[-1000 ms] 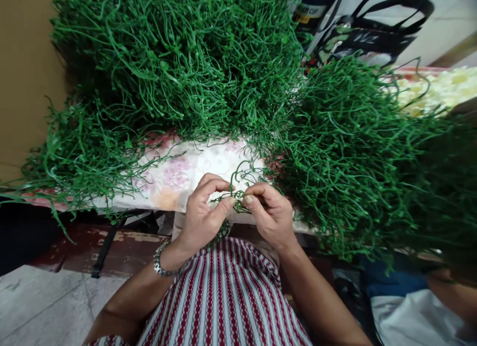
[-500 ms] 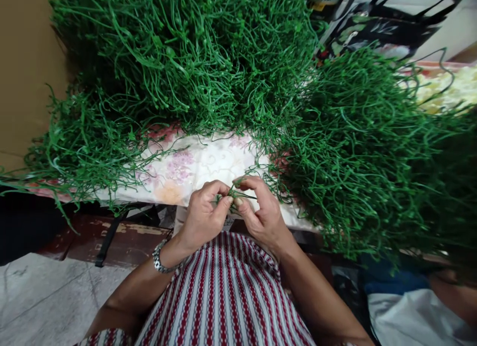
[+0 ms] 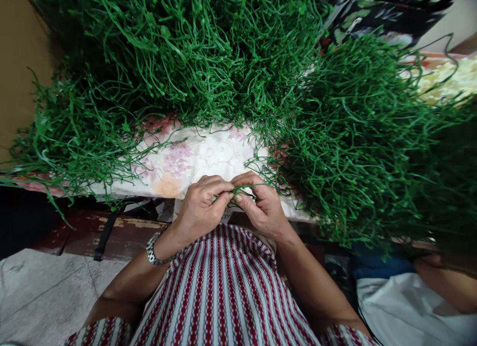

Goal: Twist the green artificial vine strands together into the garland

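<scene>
My left hand and my right hand meet above the front edge of a flowered tablecloth. Both pinch a thin green plastic stem between thumb and fingertips; its ends stick out past my right fingers. Most of the piece is hidden by the fingers. Beyond my hands rises a large heap of curly green artificial stems. A second pile of green stems lies right of my right hand, and a smaller bunch lies to the left.
At the back right stand a dark floral bag and a mass of pale yellow pieces. A brown wooden bench runs under the table edge. Another person's arm is at the lower right.
My fingertips have drawn closer together on the stem, and my right index finger has come down onto it. The view has shifted slightly.
</scene>
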Demonstrator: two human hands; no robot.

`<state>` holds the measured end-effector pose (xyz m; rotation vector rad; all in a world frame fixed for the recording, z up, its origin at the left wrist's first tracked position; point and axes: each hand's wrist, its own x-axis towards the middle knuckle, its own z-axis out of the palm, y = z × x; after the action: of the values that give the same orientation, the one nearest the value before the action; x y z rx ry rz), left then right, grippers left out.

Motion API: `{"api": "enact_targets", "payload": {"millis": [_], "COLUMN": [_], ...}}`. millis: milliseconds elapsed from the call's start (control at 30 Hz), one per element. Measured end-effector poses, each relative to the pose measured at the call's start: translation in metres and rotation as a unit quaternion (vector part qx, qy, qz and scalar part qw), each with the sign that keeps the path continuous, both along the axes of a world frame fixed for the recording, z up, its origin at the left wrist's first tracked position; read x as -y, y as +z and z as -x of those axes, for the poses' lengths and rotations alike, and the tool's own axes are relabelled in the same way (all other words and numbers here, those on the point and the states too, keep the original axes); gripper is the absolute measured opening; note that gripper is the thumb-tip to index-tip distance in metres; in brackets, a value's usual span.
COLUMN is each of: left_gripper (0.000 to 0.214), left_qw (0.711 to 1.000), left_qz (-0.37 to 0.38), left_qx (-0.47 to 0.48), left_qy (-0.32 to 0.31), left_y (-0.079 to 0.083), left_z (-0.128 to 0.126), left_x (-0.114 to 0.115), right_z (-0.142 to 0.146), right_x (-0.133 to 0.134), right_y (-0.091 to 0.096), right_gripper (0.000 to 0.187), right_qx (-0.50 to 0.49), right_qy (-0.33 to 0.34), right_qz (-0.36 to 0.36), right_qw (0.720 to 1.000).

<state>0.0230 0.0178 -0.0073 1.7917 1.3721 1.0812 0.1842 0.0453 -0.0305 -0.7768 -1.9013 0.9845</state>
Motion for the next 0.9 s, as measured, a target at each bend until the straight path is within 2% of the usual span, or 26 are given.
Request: {"api": "enact_targets", "payload": {"millis": [133,233,333,433,567,733,900], "left_gripper": [0.013,0.014,0.013,0.014,0.016,0.017,0.015], "left_qw": [0.999,0.997,0.995,0.998,1.000,0.999,0.998], "left_qz": [0.018,0.042,0.059,0.049,0.028,0.023,0.036], "left_qx": [0.019,0.045,0.061,0.031,-0.008,0.005,-0.018], "left_qy": [-0.027,-0.045,-0.049,-0.031,-0.007,-0.027,-0.038], "left_y": [-0.002,-0.003,-0.004,-0.004,-0.002,-0.003,-0.005], "left_z": [0.003,0.003,0.003,0.001,0.000,0.000,0.002], "left_x": [-0.002,-0.003,-0.002,-0.001,0.000,-0.002,-0.003], "right_z": [-0.001,-0.001,-0.001,0.000,0.001,-0.001,-0.002], "right_x": [0.003,0.004,0.003,0.002,0.000,0.000,0.000], "right_y": [-0.003,-0.005,-0.006,-0.003,0.002,0.002,0.005], "right_gripper": [0.011,0.020,0.019,0.011,0.014,0.019,0.015], "right_qx": [0.009,0.021,0.020,0.041,0.071,0.093,0.147], "right_qy": [-0.016,-0.001,0.017,0.003,0.006,0.013,0.005], "right_qz": [0.040,0.045,0.029,0.011,-0.001,-0.002,-0.044], "right_qw": [0.999,0.999,0.999,0.999,0.997,0.996,0.988]}}
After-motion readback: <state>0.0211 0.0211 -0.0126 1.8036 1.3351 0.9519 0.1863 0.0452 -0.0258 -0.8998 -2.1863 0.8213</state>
